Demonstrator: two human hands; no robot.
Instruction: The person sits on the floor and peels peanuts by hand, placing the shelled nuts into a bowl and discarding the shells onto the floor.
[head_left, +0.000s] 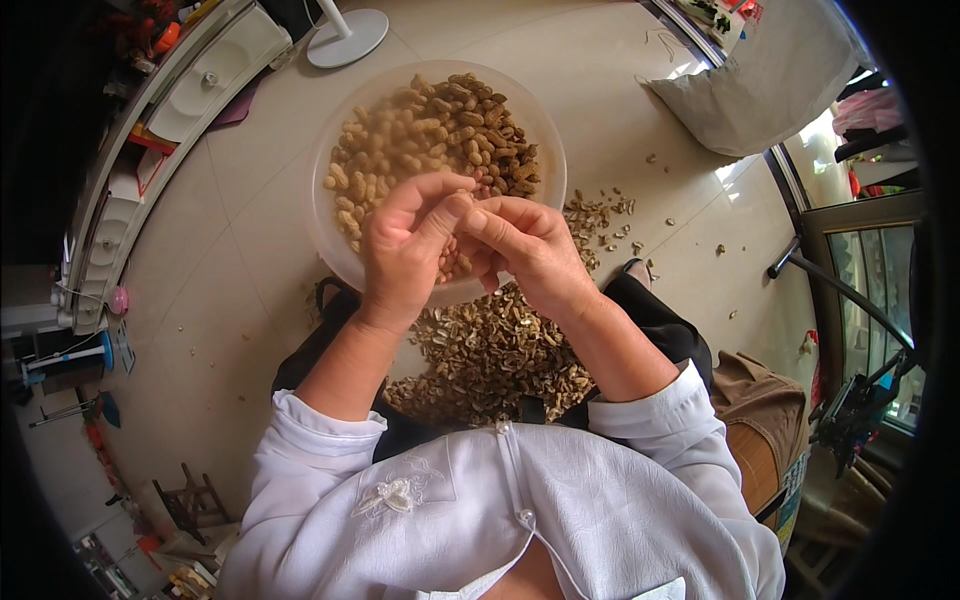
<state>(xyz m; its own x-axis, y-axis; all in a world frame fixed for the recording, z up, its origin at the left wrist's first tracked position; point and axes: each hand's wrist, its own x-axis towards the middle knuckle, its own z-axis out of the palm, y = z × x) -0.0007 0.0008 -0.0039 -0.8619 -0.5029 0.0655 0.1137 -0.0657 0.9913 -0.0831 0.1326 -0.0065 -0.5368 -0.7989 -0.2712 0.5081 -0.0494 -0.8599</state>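
Note:
Unshelled peanuts (427, 125) fill much of a wide, translucent plastic basin (553, 135) in front of me. My left hand (416, 229) and my right hand (521, 240) meet above the basin's near part, thumbs and fingertips pinched together. Whatever lies between the fingertips is too small and covered to name. Reddish shelled peanuts (452, 262) show below and between the hands, at the basin's near side. A heap of broken peanut shells (502, 352) lies between my legs, just this side of the basin.
Loose shell bits (600, 217) are scattered on the tiled floor right of the basin. A white round stand base (347, 37) is beyond it. A large whitish sack (750, 90) stands upper right, a white drawer cabinet (199, 82) upper left. A brown cloth (757, 397) lies at my right.

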